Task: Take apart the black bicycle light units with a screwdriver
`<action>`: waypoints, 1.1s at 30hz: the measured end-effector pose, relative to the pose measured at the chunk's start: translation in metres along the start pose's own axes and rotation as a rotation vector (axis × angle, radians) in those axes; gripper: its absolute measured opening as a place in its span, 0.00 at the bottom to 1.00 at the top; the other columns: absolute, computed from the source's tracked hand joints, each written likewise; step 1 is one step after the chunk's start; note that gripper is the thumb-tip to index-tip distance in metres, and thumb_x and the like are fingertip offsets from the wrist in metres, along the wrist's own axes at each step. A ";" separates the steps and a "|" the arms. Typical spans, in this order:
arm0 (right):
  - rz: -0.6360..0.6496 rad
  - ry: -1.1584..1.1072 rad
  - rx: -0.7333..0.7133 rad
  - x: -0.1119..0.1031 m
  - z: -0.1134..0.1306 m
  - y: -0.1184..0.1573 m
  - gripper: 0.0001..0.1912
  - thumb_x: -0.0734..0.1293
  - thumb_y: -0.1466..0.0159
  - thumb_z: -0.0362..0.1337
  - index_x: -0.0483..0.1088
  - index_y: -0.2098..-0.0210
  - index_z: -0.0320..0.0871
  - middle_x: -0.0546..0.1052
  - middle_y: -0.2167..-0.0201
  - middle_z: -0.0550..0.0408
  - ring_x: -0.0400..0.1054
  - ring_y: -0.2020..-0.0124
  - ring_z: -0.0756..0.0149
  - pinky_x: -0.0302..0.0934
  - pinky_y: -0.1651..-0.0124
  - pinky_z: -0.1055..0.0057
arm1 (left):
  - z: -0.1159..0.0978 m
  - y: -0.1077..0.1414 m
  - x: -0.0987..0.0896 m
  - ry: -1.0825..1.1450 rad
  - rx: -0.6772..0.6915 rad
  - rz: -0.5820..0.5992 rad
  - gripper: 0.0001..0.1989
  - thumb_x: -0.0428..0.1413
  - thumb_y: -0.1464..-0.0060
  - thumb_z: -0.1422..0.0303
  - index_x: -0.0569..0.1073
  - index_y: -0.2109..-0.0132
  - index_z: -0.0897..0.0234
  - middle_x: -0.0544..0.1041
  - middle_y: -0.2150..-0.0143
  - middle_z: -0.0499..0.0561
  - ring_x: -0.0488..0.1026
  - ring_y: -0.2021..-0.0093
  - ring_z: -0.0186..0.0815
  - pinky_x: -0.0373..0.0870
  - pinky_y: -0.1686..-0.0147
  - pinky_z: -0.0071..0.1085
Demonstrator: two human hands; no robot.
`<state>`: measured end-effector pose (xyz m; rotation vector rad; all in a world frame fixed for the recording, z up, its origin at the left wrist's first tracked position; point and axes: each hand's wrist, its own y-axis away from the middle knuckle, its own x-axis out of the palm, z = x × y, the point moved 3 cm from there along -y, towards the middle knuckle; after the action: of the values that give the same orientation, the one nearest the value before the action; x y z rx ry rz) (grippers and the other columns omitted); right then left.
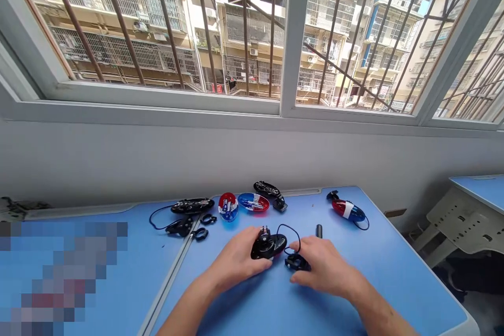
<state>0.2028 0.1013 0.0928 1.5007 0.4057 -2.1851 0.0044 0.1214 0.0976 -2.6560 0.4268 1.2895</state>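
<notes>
My left hand point(242, 257) is closed round a black oval bicycle horn point(271, 244), whose round back faces up with small prongs on top. A thin black cable loops from it to a small black switch piece point(296, 261). That piece sits between the thumb and fingers of my right hand point(325, 265), low over the blue table. Just beyond the right hand's knuckles a short black cylinder point(318, 231) shows; its lower end is hidden by the hand.
Behind lie a red-and-blue shell point(228, 207), a second shell point(254, 202) and a black horn point(268, 189). At left are another black horn point(192, 206) and black clamp rings point(200, 233). A red-white-blue horn point(348, 210) rests at right. A seam point(173, 273) divides the tables point(394, 283).
</notes>
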 end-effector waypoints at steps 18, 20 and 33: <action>-0.327 0.032 0.071 0.037 -0.018 -0.017 0.36 0.71 0.42 0.45 0.58 0.38 0.44 0.76 0.54 0.44 0.69 0.54 0.49 0.66 0.56 0.58 | -0.001 0.003 -0.001 0.083 0.054 0.057 0.11 0.57 0.58 0.69 0.70 0.63 0.61 0.73 0.64 0.47 0.70 0.63 0.41 0.66 0.66 0.31; -0.306 0.002 0.084 0.036 -0.017 -0.016 0.37 0.71 0.43 0.45 0.58 0.38 0.43 0.76 0.53 0.43 0.69 0.52 0.48 0.65 0.55 0.57 | 0.001 0.004 -0.001 0.117 0.071 0.076 0.17 0.58 0.58 0.68 0.72 0.57 0.61 0.75 0.58 0.49 0.70 0.58 0.43 0.68 0.60 0.33; -0.530 -0.335 0.132 0.016 -0.039 -0.016 0.25 0.55 0.33 0.49 0.62 0.42 0.43 0.75 0.50 0.44 0.68 0.48 0.52 0.63 0.48 0.55 | 0.003 -0.003 0.003 0.288 0.073 0.015 0.12 0.53 0.49 0.65 0.74 0.58 0.63 0.77 0.62 0.48 0.72 0.61 0.40 0.68 0.60 0.31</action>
<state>0.2208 0.1303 0.0639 1.1412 0.6057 -2.8662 0.0053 0.1241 0.0933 -2.7871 0.5196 0.8770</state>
